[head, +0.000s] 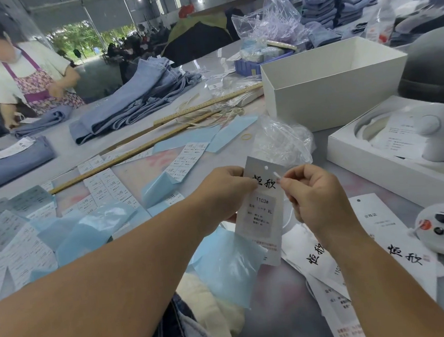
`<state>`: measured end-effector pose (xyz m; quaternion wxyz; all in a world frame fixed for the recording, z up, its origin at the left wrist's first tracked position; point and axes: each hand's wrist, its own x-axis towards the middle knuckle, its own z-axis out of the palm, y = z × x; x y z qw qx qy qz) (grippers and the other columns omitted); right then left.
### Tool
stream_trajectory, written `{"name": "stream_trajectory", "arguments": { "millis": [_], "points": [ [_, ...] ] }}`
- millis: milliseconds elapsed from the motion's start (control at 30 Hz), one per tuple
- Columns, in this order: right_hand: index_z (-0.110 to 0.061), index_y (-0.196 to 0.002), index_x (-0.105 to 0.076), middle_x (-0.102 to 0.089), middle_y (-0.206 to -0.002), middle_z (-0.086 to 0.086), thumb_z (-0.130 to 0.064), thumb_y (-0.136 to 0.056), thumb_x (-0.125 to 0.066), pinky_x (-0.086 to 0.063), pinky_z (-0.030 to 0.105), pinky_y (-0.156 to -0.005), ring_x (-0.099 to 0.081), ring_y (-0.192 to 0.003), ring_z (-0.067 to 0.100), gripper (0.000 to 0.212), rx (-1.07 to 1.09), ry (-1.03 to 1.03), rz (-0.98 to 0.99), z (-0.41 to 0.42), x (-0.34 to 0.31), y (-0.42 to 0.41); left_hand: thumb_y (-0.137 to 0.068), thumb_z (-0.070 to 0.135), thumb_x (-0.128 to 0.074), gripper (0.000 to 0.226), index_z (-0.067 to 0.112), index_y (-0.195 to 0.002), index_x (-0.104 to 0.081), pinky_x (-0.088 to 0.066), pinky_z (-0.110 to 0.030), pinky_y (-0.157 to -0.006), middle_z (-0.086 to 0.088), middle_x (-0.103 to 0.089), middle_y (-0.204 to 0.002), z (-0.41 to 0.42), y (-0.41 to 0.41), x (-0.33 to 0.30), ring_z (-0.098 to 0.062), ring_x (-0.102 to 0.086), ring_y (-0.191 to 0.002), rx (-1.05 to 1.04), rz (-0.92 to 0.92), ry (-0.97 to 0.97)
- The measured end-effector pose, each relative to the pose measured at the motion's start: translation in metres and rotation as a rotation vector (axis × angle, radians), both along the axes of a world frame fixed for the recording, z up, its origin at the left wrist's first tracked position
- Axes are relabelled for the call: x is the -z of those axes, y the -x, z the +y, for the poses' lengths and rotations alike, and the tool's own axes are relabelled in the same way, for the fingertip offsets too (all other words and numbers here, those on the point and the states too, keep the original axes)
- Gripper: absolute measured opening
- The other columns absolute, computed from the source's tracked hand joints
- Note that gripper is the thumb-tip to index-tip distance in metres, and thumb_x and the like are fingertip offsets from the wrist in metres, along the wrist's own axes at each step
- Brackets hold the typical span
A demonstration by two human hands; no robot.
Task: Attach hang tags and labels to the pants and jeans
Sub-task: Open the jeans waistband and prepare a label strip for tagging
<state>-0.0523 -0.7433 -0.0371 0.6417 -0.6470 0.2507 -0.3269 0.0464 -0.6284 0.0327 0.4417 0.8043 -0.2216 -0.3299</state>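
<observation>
Both bare forearms reach in from the near edge and converge toward the middle, hands meeting close together above the table. The left hand [224, 194] comes in from the near left, wrist straight, back of the hand up — its fingers curl round the left edge of a hang tag [261, 210], thumb on the tag's face, holding it upright. The right hand [310, 196] comes in from the near right, wrist bent slightly inward, fingers folded toward the palm. Its thumb and forefinger pinch a thin white fastener [276, 176] just beside the tag's upper right — the remaining fingers are tucked beneath. The two hands are near, not touching.
</observation>
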Motion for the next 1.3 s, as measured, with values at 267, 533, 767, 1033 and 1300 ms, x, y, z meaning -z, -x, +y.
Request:
{"name": "stream_trajectory", "arguments": {
  "millis": [267,533,767,1033,1300],
  "points": [
    [-0.028,-0.073,-0.066,-0.059,-0.058,-0.009,-0.028,-0.084,-0.073,-0.035,0.012,-0.046,-0.054,-0.052,-0.002,0.013,0.013,0.31,0.303,0.004,0.005,0.0,-0.091,0.003,-0.053,0.025,0.021,-0.104,-0.065,-0.053,-0.024,-0.048,-0.016,-0.074,-0.095,-0.001,0.001,0.007,-0.016,-0.067,-0.066,0.121,-0.056,-0.027],
    [-0.021,-0.069,-0.065,-0.067,-0.066,-0.006,-0.02,-0.088,-0.062,-0.038,0.016,-0.05,-0.058,-0.06,0.003,0.019,-0.008,0.308,0.308,0.007,0.002,0.001,-0.09,0.005,-0.05,0.027,0.015,-0.11,-0.066,-0.05,-0.022,-0.047,-0.007,-0.074,-0.085,-0.002,-0.001,0.011,-0.011,-0.067,-0.06,0.171,-0.071,-0.122],
    [-0.018,-0.07,-0.064,-0.066,-0.067,-0.005,-0.016,-0.085,-0.06,-0.037,0.021,-0.051,-0.057,-0.062,0.008,0.016,0.022,0.33,0.31,0.008,0.0,0.0,-0.091,0.002,-0.049,0.036,0.021,-0.116,-0.065,-0.059,-0.03,-0.058,-0.01,-0.076,-0.096,-0.001,0.001,0.011,-0.02,-0.073,-0.077,0.217,-0.056,-0.112],
    [-0.017,-0.065,-0.059,-0.059,-0.058,-0.007,-0.019,-0.084,-0.059,-0.034,0.015,-0.046,-0.05,-0.055,0.005,0.019,0.044,0.338,0.292,0.008,0.001,0.001,-0.091,0.007,-0.05,0.029,0.014,-0.114,-0.066,-0.057,-0.033,-0.067,-0.016,-0.074,-0.097,0.0,0.001,0.01,-0.022,-0.069,-0.074,0.269,-0.056,-0.096],
    [-0.012,-0.069,-0.062,-0.054,-0.056,-0.002,-0.016,-0.088,-0.06,-0.036,0.017,-0.049,-0.043,-0.05,0.005,0.02,-0.007,0.293,0.112,0.018,-0.017,0.007,-0.093,0.011,-0.04,0.029,0.008,-0.102,-0.067,-0.05,-0.03,-0.067,-0.009,-0.069,-0.073,0.003,0.007,-0.01,-0.022,-0.062,-0.07,0.135,0.036,0.045]
  ]
}}
